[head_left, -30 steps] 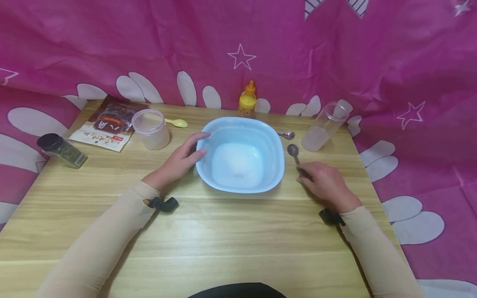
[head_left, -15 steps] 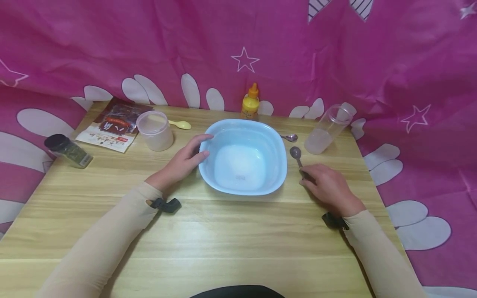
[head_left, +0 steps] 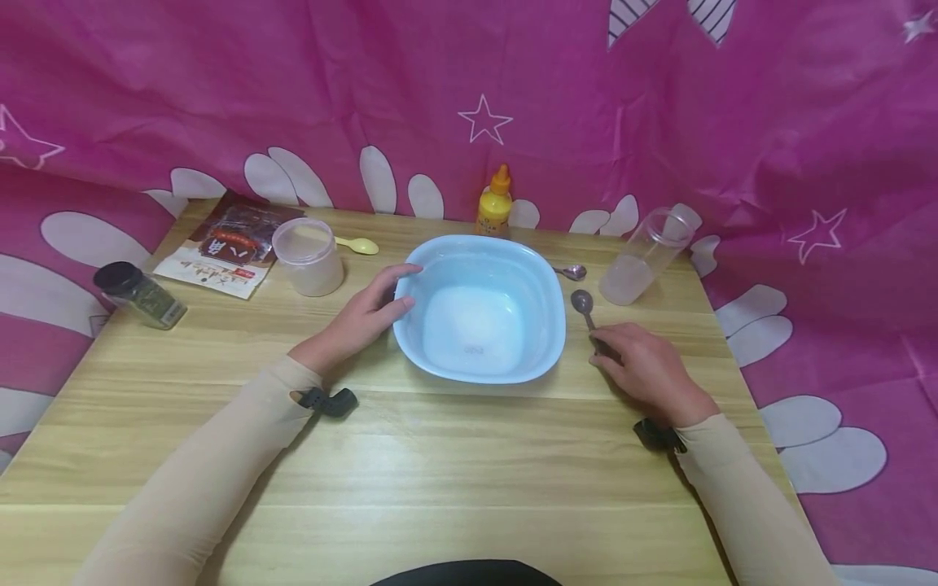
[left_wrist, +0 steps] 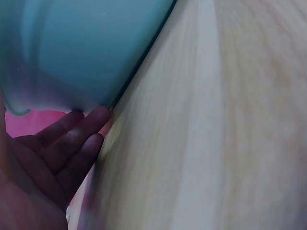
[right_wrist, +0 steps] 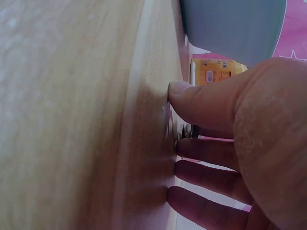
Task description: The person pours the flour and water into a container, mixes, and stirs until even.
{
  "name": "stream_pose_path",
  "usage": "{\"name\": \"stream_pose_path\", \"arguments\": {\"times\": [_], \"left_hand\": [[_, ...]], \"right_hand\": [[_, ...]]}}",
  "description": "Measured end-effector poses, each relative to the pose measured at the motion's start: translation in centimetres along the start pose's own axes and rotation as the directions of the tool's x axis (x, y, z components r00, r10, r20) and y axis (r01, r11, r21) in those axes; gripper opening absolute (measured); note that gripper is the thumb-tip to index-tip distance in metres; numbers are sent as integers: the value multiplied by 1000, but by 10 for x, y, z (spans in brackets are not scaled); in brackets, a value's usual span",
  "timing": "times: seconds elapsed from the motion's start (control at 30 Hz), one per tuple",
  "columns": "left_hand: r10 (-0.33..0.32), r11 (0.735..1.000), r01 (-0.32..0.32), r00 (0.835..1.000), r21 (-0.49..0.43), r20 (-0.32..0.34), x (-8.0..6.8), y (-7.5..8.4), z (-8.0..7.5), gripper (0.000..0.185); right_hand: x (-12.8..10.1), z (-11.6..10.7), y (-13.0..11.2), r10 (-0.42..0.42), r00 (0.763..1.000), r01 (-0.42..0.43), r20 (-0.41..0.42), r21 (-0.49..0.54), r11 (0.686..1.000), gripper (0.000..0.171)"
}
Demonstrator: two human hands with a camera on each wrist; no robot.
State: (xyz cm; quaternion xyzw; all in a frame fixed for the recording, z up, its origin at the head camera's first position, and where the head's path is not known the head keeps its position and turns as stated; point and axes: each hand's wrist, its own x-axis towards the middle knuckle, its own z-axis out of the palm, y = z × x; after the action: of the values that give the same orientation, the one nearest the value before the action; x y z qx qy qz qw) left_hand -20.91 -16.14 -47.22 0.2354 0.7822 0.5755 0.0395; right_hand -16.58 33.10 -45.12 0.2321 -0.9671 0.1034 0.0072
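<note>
A light blue plastic basin (head_left: pixel 479 366) stands at mid-table. My left hand (head_left: pixel 361 313) holds its left side, thumb and index finger over the rim, while other fingers (left_wrist: pixel 79 148) touch the outer wall in the left wrist view. To the right of the basin, a dark grey spoon (head_left: pixel 582 302) lies with its bowl pointing away. My right hand (head_left: pixel 645 362) pinches the spoon's handle close to the tabletop; the hand hides most of that handle. In the right wrist view the thumb (right_wrist: pixel 199 100) and fingertips reach the wood.
Behind the basin are a yellow squeeze bottle (head_left: pixel 494 210) and a small metal spoon (head_left: pixel 575 273). A clear cylinder (head_left: pixel 637 260) stands right. Leftward are a lidded tub (head_left: pixel 311 264), yellow spoon (head_left: pixel 361 246), printed packet (head_left: pixel 227 248) and black-capped jar (head_left: pixel 146 299). Pink cloth (head_left: pixel 381 73) hangs behind the table.
The head view has shifted slightly, so everything appears a little further right. Both hands keep their places at the basin and the spoon.
</note>
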Motion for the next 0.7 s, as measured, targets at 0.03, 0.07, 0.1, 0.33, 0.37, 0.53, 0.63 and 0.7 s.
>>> {"name": "stream_pose_path", "arguments": {"times": [0.03,0.07,0.1,0.33,0.37,0.53,0.63,0.7], "left_hand": [[3,1000,-3,1000,0,0,0,0,0,53],[5,1000,-5,1000,1,0,1,-1,0,53],[6,1000,-6,1000,0,1,1,-1,0,53],[14,1000,-14,1000,5,-7,3,1,-3,54],[12,1000,-12,1000,5,-7,4,1,-3,54],[-20,1000,20,1000,9,12,6,6,-6,57],[-48,999,47,998,21,31,5,9,-9,59],[-65,997,63,997,33,47,4,12,-12,61]], "right_hand": [[0,0,0,0,1000,0,1,-2,1000,47],[0,0,1,-1,1000,1,2,-5,1000,46],[0,0,1,-2,1000,2,3,-8,1000,46],[2,-3,0,3,1000,-3,19,-8,1000,44],[2,-4,0,10,1000,-10,29,0,1000,44],[2,-11,1,97,990,-107,103,97,990,46],[4,-16,1,147,981,-165,124,153,974,47],[7,-20,0,156,981,-174,120,165,971,47]]}}
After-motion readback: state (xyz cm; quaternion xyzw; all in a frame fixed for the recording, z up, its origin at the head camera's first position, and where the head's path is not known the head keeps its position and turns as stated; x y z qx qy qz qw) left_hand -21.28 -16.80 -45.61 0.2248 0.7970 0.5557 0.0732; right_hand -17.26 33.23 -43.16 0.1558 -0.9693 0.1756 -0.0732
